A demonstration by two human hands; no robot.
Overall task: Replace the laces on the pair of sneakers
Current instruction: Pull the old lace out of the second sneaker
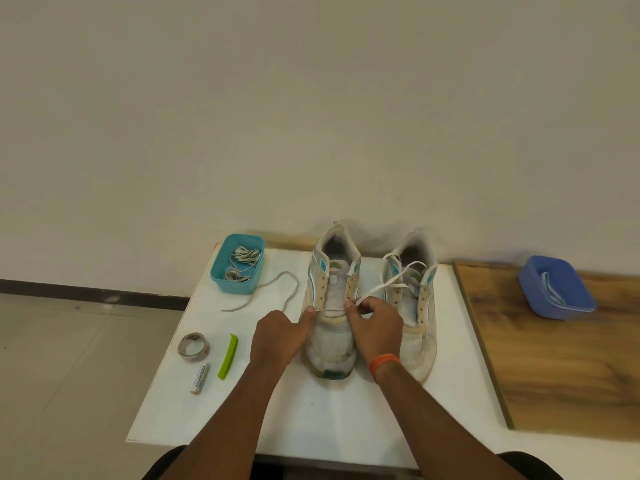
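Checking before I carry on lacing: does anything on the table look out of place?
A battery, a tape roll and a green clip lie left of the sneakers, unrelated to lacing. One lace end trails loose across the white table.

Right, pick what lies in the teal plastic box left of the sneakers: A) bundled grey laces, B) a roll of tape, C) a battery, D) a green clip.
A: the teal plastic box holds bundled grey laces; nothing else shows inside it.
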